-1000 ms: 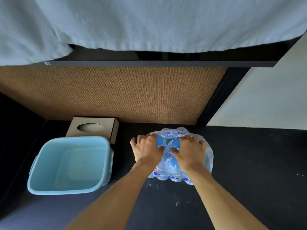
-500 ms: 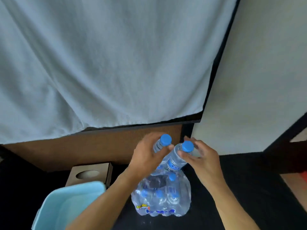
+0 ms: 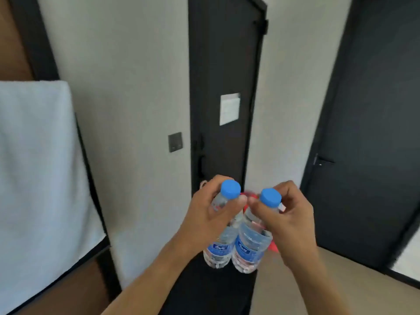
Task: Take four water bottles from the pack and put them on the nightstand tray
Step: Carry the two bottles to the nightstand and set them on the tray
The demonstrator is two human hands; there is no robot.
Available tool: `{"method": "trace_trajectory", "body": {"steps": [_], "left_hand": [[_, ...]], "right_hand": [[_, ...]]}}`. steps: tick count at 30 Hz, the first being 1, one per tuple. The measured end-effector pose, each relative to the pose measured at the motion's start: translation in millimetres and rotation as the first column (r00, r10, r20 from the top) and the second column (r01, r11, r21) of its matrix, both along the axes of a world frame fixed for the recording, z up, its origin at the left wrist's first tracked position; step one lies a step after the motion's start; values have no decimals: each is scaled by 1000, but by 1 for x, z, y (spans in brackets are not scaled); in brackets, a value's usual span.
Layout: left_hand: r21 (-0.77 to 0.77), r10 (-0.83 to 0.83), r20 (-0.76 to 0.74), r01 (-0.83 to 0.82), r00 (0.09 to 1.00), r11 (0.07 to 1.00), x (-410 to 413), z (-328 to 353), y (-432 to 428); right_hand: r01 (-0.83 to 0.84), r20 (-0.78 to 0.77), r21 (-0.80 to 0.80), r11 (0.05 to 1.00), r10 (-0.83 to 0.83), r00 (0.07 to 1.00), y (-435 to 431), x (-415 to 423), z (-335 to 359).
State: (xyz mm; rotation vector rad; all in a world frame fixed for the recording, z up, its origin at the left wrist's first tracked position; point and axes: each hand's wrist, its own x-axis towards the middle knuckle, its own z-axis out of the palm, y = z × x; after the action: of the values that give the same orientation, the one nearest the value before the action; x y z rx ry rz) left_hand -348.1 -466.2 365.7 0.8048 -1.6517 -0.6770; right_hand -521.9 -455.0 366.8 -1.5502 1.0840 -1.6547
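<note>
I hold two clear water bottles with blue caps upright and side by side at chest height. My left hand [image 3: 208, 214] grips the neck of the left bottle [image 3: 219, 248]. Around the neck of the right bottle [image 3: 250, 248] my right hand [image 3: 289, 218] is closed. The two bottles touch each other. The pack and the nightstand tray are out of view.
A white wall with a dark switch plate [image 3: 175, 142] faces me. A black door [image 3: 223, 92] with a paper notice stands straight ahead, another black door [image 3: 368, 133] at the right. A white towel [image 3: 38, 169] hangs at the left. Something red [image 3: 272, 245] shows behind the bottles.
Both hands lifted a bottle each out of the pack on the dark floor and rose. The view swung up from the pack, bin and tissue box to the wall and doors.
</note>
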Motion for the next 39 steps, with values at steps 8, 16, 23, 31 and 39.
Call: {"method": "trace_trajectory", "body": {"steps": [8,16,23,31,39], "left_hand": [[10,-603,-27,603,797,797,-315,25,76],[116,-920,-86,921,382,372,-648,11,236],[138,-980,-122,981,156,139,-900,4,399],[198,-989,-130,976,-66,-91,-1150,-17,528],[271,-958,-91,919,-272,-287,-1399,-11,635]], "right_hand": [[565,72,63,823,-568,820,163,-274,23],[911,62,93,402,-916,397,372,-540,18],[999,-42,51,4,-999,7,543,-743,23],[953,-55,44,-300,-953,-297,675,-955,-16],[840,-21,94,-534,-845,-535,780,-1149,-27]]}}
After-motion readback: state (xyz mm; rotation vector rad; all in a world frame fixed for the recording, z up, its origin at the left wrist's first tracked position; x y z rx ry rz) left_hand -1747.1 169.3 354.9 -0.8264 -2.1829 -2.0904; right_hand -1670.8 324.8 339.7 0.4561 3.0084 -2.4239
